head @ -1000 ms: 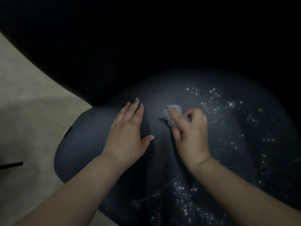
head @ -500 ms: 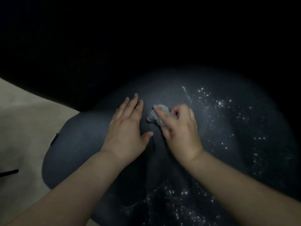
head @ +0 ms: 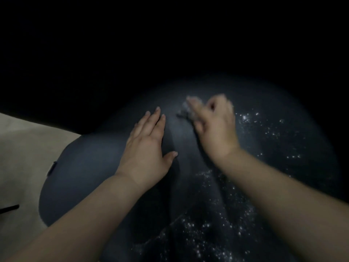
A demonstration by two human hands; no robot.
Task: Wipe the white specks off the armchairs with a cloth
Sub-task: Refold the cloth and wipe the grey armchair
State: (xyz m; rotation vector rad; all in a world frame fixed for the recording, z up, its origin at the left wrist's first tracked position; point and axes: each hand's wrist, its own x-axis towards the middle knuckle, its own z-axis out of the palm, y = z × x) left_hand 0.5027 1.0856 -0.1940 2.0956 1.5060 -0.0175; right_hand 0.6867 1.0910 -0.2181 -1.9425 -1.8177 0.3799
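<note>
The left hand (head: 145, 148) lies flat, palm down, on the dark navy upholstered armchair (head: 90, 167), its fingers (head: 154, 120) straight and close together, the thumb spread out toward the right. Its bare forearm runs up from the lower left. The right hand (head: 215, 127) is farther up the cushion and blurred; its fingers (head: 194, 104) are curled and pinch a small crumpled grey-white cloth (head: 186, 109) against the fabric, the cloth showing just left of the fingertips. The right forearm comes in from the lower right corner.

Scattered white specks (head: 268, 129) lie on the fabric right of the right hand, and a denser patch spreads over the cushion's near part between the two forearms. The fabric under and around the left hand looks plain dark blue. A beige floor (head: 20, 152) shows at the left edge, with a thin black rod (head: 9, 208) lying on it. A small dark tab sits on the chair's left side. Everything beyond the chair is in darkness.
</note>
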